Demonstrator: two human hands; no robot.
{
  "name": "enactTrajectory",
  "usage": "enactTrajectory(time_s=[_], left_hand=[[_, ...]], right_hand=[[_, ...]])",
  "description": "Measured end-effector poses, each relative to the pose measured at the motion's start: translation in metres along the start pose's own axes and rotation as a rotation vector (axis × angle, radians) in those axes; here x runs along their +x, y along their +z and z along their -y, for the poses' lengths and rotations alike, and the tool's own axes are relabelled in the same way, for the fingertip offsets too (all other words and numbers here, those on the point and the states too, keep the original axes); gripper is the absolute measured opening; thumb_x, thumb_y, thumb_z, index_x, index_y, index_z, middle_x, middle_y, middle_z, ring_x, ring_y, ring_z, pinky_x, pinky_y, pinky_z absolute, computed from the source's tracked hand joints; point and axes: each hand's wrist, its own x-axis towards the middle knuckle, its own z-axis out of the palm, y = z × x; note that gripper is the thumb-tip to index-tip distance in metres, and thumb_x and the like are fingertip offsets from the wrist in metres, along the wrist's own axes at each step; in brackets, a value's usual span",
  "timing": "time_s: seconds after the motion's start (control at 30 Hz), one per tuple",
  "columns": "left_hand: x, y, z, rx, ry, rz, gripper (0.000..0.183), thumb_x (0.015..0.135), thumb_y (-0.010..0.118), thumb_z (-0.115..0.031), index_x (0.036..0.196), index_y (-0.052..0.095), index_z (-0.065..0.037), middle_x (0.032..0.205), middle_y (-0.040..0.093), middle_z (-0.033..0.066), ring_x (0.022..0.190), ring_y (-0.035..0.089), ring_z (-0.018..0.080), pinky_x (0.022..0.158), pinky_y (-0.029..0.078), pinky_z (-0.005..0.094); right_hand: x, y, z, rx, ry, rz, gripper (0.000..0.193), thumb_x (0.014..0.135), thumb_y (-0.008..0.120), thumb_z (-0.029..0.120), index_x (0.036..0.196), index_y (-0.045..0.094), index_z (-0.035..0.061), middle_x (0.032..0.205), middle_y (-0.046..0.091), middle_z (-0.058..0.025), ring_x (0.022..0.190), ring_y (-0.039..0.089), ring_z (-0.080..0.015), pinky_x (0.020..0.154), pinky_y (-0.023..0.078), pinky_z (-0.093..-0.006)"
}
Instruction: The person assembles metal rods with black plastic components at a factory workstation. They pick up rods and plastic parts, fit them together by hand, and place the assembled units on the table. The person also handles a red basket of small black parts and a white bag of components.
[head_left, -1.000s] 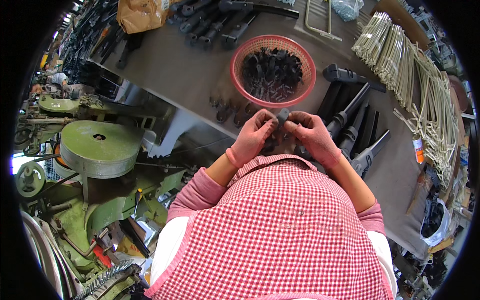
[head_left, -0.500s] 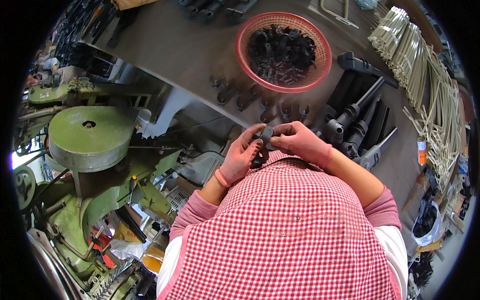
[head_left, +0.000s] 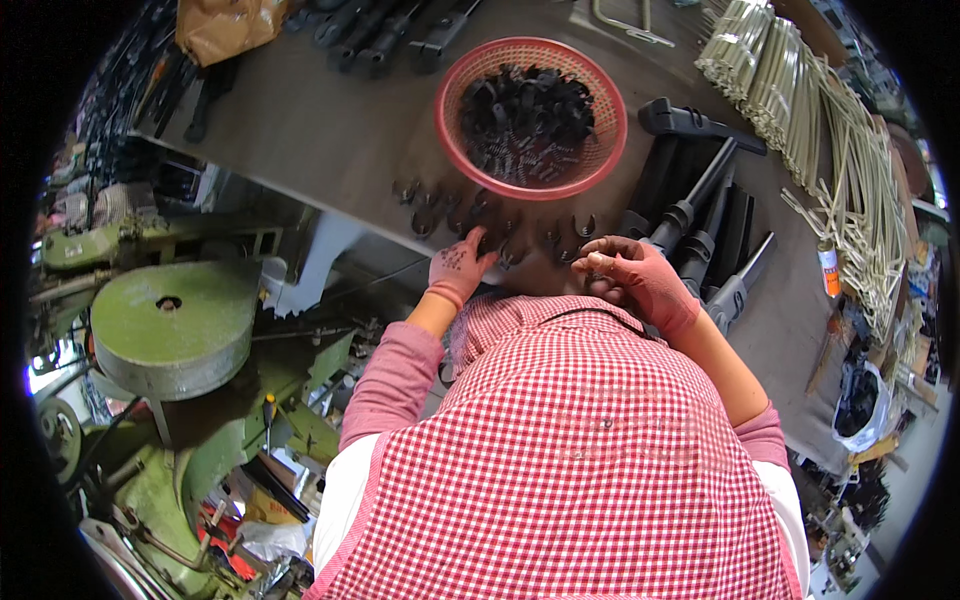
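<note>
My left hand (head_left: 460, 266), in a pink glove, is at the near table edge. Its thumb and forefinger close around one of the small black plastic clips (head_left: 487, 242), partly hidden by the fingers. Several more curved black clips (head_left: 424, 222) stand in loose rows beside it. My right hand (head_left: 645, 284), also pink-gloved with dark-stained fingertips, hovers in front of my apron to the right. Its fingers are curled together, and whatever they hold cannot be made out. Beyond the clips sits a red-rimmed plastic basket (head_left: 447, 150) with black clips (head_left: 525, 105) and small metal springs (head_left: 535, 160) inside.
Black and grey tubular parts (head_left: 690, 215) lie right of the basket. Bundles of pale metal rods (head_left: 800, 120) line the table's right side, near a small orange-and-white bottle (head_left: 829, 270). A green machine with a round drum (head_left: 170, 310) stands at the left. A brown bag (head_left: 230, 28) is far left.
My hands have come apart from the black part they held together. The left has reached forward to the clips; the right has shifted right with curled fingers. The view has also shifted slightly.
</note>
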Motion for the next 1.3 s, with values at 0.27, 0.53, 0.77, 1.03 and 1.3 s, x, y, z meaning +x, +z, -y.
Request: enactTrajectory(time_s=[0.27,0.53,0.77,1.03,1.3], left_hand=[[-0.048,-0.024,-0.022,-0.900,-0.121,0.251,0.032,0.087,0.069,-0.017,0.114,0.056,-0.004,0.094,0.064,0.0080,0.087,0.062,0.0177,0.084,0.050,0.0324],[-0.050,-0.056,-0.023,-0.715,-0.166,0.556,0.034,0.089,0.065,-0.016,0.118,0.060,0.001,0.112,0.065,0.0108,0.107,0.059,0.0155,0.094,0.046,0.0306],[-0.035,-0.087,-0.075,-0.512,0.100,0.192,0.017,0.089,0.068,-0.012,0.102,0.073,-0.003,0.093,0.070,0.0115,0.080,0.066,0.0177,0.073,0.050,0.0258],[-0.040,-0.128,-0.163,-1.397,0.013,0.257,0.027,0.099,0.059,-0.023,0.117,0.061,-0.002,0.090,0.066,0.0032,0.075,0.063,0.0089,0.061,0.050,0.0232],[-0.051,-0.121,-0.181,-1.304,0.201,0.031,0.020,0.099,0.057,-0.014,0.115,0.060,-0.002,0.094,0.067,0.0045,0.077,0.064,0.0105,0.066,0.052,0.0235]], right_hand=[[-0.009,-0.014,-0.007,0.197,-0.191,-0.093,0.030,0.092,0.067,0.011,0.117,0.061,-0.0028,0.105,0.068,-0.0117,0.083,0.067,-0.0160,0.076,0.057,-0.0258],[-0.013,-0.009,-0.012,0.162,-0.202,-0.029,0.029,0.092,0.068,0.017,0.112,0.060,-0.0017,0.104,0.068,-0.0120,0.084,0.067,-0.0161,0.079,0.057,-0.0284],[-0.018,-0.002,-0.008,0.018,-0.226,-0.043,0.022,0.089,0.071,0.016,0.105,0.065,0.0013,0.088,0.064,-0.0028,0.077,0.062,-0.0110,0.075,0.051,-0.0241],[-0.021,0.025,0.025,-0.094,-0.651,-0.010,0.024,0.092,0.068,0.012,0.110,0.066,-0.0032,0.097,0.068,-0.0042,0.086,0.062,-0.0088,0.078,0.051,-0.0236],[-0.025,0.047,0.019,-0.141,-0.770,-0.019,0.025,0.090,0.070,0.010,0.110,0.065,-0.0043,0.098,0.069,-0.0074,0.087,0.063,-0.0100,0.079,0.052,-0.0241]])
